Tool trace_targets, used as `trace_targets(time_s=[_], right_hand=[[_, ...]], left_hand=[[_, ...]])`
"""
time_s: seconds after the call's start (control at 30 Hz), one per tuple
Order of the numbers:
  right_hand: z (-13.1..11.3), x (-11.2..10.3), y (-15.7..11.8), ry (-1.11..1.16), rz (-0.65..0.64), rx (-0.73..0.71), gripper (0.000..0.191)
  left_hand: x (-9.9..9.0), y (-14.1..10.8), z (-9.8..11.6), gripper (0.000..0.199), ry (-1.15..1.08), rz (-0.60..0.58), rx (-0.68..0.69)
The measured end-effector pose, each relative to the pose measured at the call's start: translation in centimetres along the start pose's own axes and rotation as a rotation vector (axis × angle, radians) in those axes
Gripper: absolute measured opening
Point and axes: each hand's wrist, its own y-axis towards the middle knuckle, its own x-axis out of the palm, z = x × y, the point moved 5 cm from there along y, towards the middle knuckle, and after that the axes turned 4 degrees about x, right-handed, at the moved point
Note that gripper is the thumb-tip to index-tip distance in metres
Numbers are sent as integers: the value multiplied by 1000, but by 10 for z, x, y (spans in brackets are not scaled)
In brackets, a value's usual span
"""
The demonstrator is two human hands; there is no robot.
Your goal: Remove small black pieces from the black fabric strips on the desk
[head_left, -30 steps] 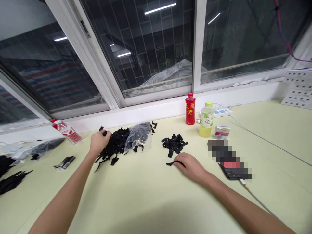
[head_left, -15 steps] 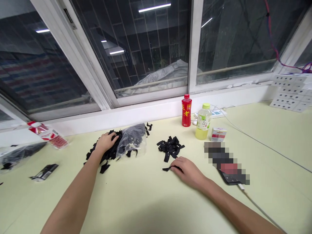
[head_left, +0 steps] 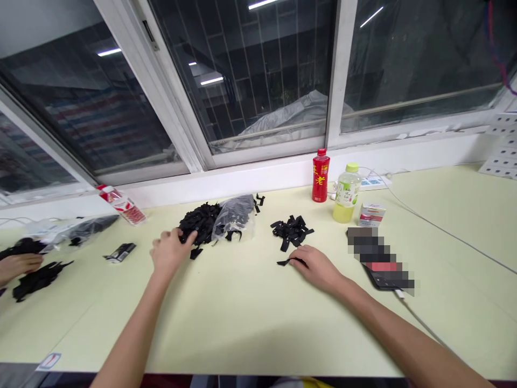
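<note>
My left hand (head_left: 172, 252) is at the near left edge of a large pile of black strips (head_left: 202, 220). Its fingers are spread, with the thumb and fingertips against the pile. A clear plastic bag (head_left: 234, 215) with more black strips inside lies against the pile's right side. Resting low on the table, my right hand (head_left: 317, 268) has its fingers closed on a black strip (head_left: 284, 262), one end of which sticks out to the left. Just beyond that hand is a smaller heap of black strips (head_left: 291, 231).
Behind the small heap stand a red bottle (head_left: 320, 178), a yellow drink bottle (head_left: 345, 196) and a small box (head_left: 371, 214). A cabled phone (head_left: 382, 280) lies at right. Leftward are a tilted carton (head_left: 123, 206), a crumpled packet (head_left: 120, 252) and another person's hand (head_left: 20, 267) at black strips.
My left hand has drawn back from the top of the large pile to its near left edge. The view has shifted left, bringing another person's hand into sight. My right hand keeps its strip.
</note>
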Motion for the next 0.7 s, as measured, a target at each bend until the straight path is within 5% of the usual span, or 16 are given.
trace_targets(time_s=[0.1, 0.23, 0.43, 0.6, 0.7], right_hand=[[-1, 1, 1, -6, -1, -5, 26], [-3, -1, 1, -4, 3, -6, 26], [-3, -4, 0, -12, -19, 6, 26], [-2, -2, 2, -6, -17, 4, 24], [-2, 0, 2, 7, -11, -7, 24]], left_hand=[[26, -38, -8, 92, 15, -75, -139], [45, -43, -2, 74, 14, -111, -83], [44, -46, 3, 32, -138, -167, 134], [37, -68, 1, 29, -309, -243, 199], [25, -49, 7, 32, -343, -259, 216]])
